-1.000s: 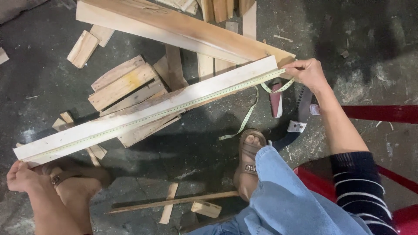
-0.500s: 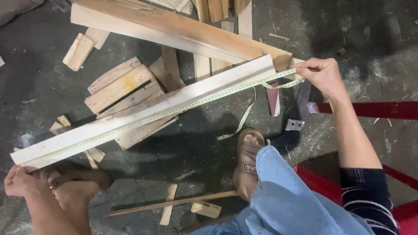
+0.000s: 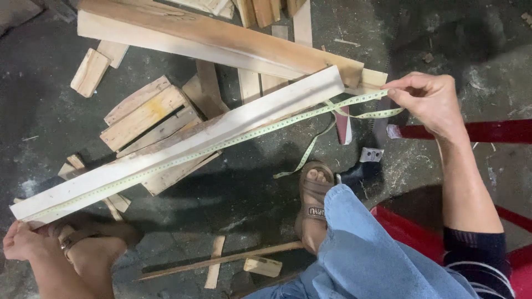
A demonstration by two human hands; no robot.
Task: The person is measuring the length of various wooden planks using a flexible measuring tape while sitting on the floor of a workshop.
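Right hand (image 3: 429, 99), pinched shut on the yellow tape measure (image 3: 249, 134), has pulled past the pale board's (image 3: 177, 145) far-right end (tape now slants off it), while the left hand (image 3: 22, 241) grips the near-left end.

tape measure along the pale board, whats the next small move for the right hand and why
Probably bring the right hand back toward the board's far end and lower the tape measure onto its edge. The right fingers pinch the tape past the end of the pale board, so it hangs off the wood there, with slack looping down. The left hand pins the near end.
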